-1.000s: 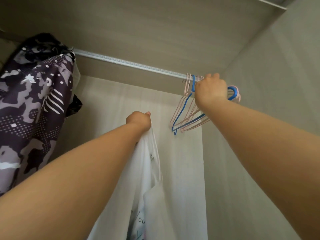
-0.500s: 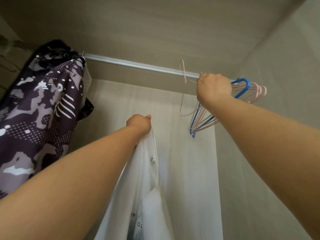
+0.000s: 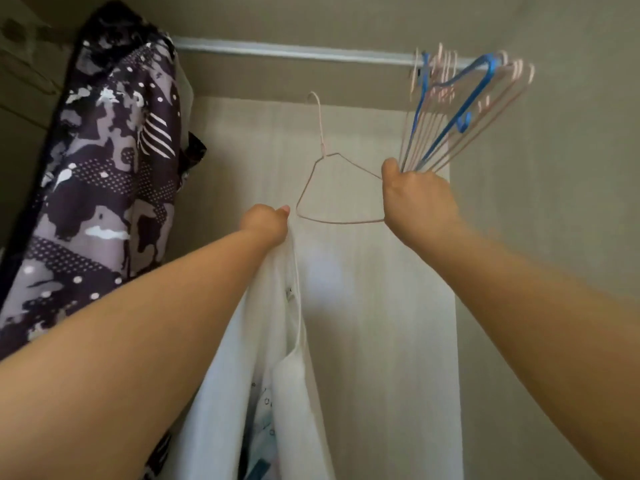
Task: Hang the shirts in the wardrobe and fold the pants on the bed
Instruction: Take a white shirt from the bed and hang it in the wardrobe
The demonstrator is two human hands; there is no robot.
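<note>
Grip: right hand [image 3: 415,199] fisted on the corner of 1 thin pink wire hanger [image 3: 323,148], hook clear below the rail [image 3: 294,51] | fingers at lower tips of the pink and blue hanger bunch [image 3: 450,109] on the rail | left hand [image 3: 266,223] clenched on white shirt [image 3: 277,323], cloth draping down | both arms stretched up | dark patterned garment [image 3: 104,150] far left.

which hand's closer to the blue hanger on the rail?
Right. The right hand, gripping a loose pink hanger, sits just under the blue hanger's lower end; the left hand is farther down-left, gripping the white shirt.
</note>
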